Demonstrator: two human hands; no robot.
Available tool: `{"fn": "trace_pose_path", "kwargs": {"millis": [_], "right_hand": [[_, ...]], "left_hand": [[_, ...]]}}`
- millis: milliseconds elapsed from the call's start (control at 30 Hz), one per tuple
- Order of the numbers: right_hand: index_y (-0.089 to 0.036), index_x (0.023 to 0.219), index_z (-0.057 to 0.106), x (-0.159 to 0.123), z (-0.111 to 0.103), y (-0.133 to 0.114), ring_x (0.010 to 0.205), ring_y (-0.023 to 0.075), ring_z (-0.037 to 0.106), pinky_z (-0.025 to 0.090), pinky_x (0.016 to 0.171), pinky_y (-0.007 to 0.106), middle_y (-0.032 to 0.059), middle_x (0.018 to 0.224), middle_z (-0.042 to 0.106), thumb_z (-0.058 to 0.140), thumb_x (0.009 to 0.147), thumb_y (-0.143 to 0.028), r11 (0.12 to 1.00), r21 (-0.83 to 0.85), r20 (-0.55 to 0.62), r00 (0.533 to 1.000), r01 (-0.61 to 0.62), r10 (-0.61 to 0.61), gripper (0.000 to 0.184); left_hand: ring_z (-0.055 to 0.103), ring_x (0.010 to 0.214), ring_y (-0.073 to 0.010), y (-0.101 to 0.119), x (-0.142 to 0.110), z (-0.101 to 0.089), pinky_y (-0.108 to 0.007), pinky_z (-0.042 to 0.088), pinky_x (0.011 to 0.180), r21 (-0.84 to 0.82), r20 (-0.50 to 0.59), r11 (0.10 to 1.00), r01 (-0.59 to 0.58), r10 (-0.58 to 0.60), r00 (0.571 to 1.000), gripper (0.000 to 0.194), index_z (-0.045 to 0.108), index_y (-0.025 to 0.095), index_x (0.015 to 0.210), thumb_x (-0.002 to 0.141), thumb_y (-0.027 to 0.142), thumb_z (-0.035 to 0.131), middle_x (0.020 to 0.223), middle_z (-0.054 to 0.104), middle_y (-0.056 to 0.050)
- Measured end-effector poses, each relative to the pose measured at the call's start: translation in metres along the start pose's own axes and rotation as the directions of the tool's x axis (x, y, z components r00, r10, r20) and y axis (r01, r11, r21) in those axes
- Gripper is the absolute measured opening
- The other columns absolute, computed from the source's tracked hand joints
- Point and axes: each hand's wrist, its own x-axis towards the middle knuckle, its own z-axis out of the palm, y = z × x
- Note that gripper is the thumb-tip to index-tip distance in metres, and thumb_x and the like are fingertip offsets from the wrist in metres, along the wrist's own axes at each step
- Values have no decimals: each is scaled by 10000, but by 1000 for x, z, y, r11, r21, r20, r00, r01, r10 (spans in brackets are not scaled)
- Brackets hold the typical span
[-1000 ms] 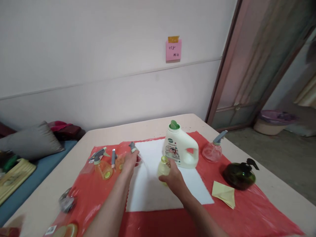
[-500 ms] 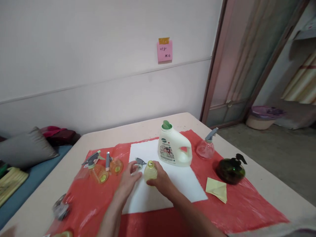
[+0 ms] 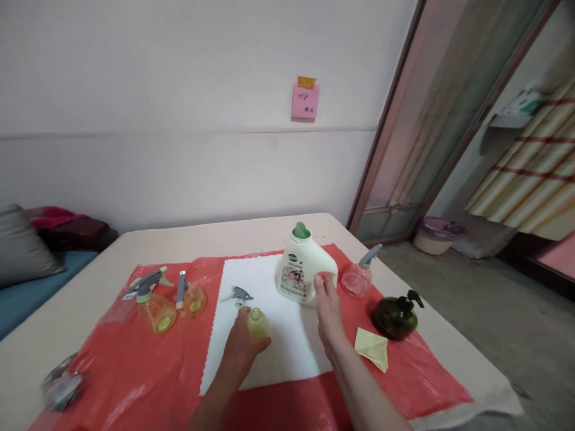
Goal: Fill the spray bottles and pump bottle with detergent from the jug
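Observation:
My left hand [image 3: 245, 344] is wrapped round a small yellow translucent bottle [image 3: 257, 323], which stands upright with its neck uncovered on the white cloth [image 3: 287, 353]. Just behind it lies a grey spray head [image 3: 238, 295]. My right hand [image 3: 330, 308] is at the handle side of a large pale-green detergent jug [image 3: 294, 275]. Its fingers look stretched upward in front of the handle; whether they touch it I cannot tell. The jug stands upright, with a green spout [image 3: 300, 230] in its uncapped mouth.
Red plastic sheeting [image 3: 148, 359] lies under the cloth. To the left are an orange spray bottle [image 3: 156, 311] and a smaller orange bottle [image 3: 196, 299]. On the right stand a pink spray bottle [image 3: 358, 278], a dark green pump bottle [image 3: 394, 317] and yellow paper [image 3: 372, 347].
The yellow bottle has passed from my right hand to my left. My right hand has moved right to the jug's handle. The view has turned slightly right.

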Motion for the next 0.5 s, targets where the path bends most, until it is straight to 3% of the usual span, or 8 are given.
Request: {"fn": "trace_pose_path", "kwargs": {"millis": [100, 267, 367, 500], "right_hand": [[-166, 1301, 575, 14, 10, 6, 1313, 271, 458, 375, 1095, 371, 106, 1364, 557, 508, 878, -713, 994, 104, 1, 1000, 17, -17, 695], [-141, 1206, 619, 51, 28, 7, 1073, 274, 632, 495, 975, 413, 119, 1081, 689, 296, 853, -850, 951, 309, 5, 1000, -6, 5, 855], [-157, 1156, 631, 66, 34, 5, 1031, 278, 650, 516, 946, 430, 113, 1001, 703, 324, 802, -884, 918, 396, 9, 1000, -16, 14, 865], [-155, 1154, 629, 64, 32, -5, 1034, 289, 648, 517, 941, 455, 118, 980, 703, 420, 769, -874, 887, 461, 23, 999, -32, 24, 841]], "left_hand": [[636, 850, -219, -1, 2, 4, -304, 455, 752, -23, 9, 999, 41, -41, 999, 697, 434, 198, 1171, 542, 196, 733, 1052, 665, -59], [646, 886, -225, 6, 3, 0, -316, 466, 762, -77, -31, 994, 79, -82, 996, 613, 392, 203, 1155, 628, 231, 704, 1061, 652, -69], [642, 867, -224, 11, 0, -2, -320, 467, 751, -97, -51, 992, 75, -81, 995, 607, 396, 211, 1153, 630, 207, 704, 1032, 651, -56], [637, 827, -203, 19, -2, -3, -303, 463, 739, -123, -51, 989, 77, -84, 995, 572, 453, 217, 1094, 592, 147, 719, 974, 663, -22]]}}
